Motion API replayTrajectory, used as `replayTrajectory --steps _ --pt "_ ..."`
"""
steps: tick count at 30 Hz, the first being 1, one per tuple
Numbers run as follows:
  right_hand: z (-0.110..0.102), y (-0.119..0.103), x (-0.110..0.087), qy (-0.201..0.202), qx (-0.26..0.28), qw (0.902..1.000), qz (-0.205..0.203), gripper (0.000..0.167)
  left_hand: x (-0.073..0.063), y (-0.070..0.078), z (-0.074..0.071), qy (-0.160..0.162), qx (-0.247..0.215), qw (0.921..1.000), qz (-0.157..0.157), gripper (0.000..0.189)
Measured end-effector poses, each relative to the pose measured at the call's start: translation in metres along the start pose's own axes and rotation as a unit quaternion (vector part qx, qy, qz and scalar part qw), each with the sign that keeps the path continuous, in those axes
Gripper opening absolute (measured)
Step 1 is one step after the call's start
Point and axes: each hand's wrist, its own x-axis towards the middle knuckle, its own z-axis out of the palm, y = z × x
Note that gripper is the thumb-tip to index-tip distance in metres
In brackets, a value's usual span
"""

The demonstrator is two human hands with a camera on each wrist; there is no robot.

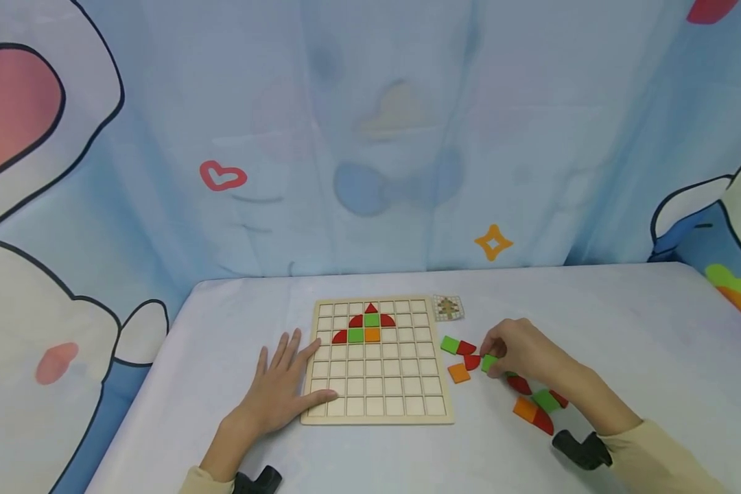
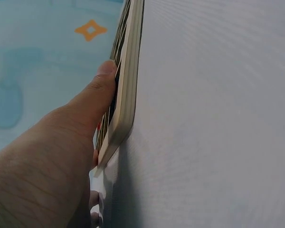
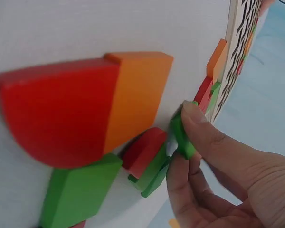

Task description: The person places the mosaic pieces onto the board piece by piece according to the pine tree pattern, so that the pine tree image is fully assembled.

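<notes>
A wooden grid board (image 1: 377,407) lies on the white table. In its upper rows sit a red triangle (image 1: 371,309), several red quarter-rounds, two green squares (image 1: 355,335) and an orange square (image 1: 372,334). My left hand (image 1: 274,394) rests with fingers spread at the board's left side, its thumb (image 2: 107,69) over the near-left part of the frame. To the right of the board, my right hand (image 1: 531,351) pinches a green square block (image 3: 183,135) between thumb and fingers. Loose pieces lie around and partly beneath that hand.
Beside the board's right edge lie a green square (image 1: 450,344), red pieces (image 1: 466,348) and an orange square (image 1: 459,373). Nearer the right wrist are another orange square (image 1: 525,409) and a red quarter-round (image 1: 543,421). A small pattern card (image 1: 449,308) lies at the board's upper right corner.
</notes>
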Motion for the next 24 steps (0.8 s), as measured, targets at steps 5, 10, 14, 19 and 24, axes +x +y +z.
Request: replayTrajectory --steps 5,10,14,19,24 --pt "0.002 0.000 -0.003 0.003 0.020 0.9995 0.023 0.021 0.002 0.001 -0.002 -0.017 0.015 0.9997 -0.012 0.094" --pt "0.007 0.002 -0.007 0.017 0.020 0.9993 0.027 0.022 0.002 0.002 -0.002 -0.013 0.015 0.9998 -0.010 0.094" --pt "0.009 0.004 -0.008 0.026 0.012 0.9994 0.019 0.022 0.001 0.001 0.000 -0.003 0.007 1.0000 -0.006 0.094" --pt "0.011 0.006 -0.013 0.040 0.021 0.9990 -0.006 0.020 0.002 -0.002 0.001 -0.008 0.010 0.9999 -0.009 0.095" --pt "0.010 0.008 -0.018 0.047 0.031 0.9979 -0.032 0.019 0.003 0.000 0.000 -0.015 0.016 0.9997 -0.012 0.094"
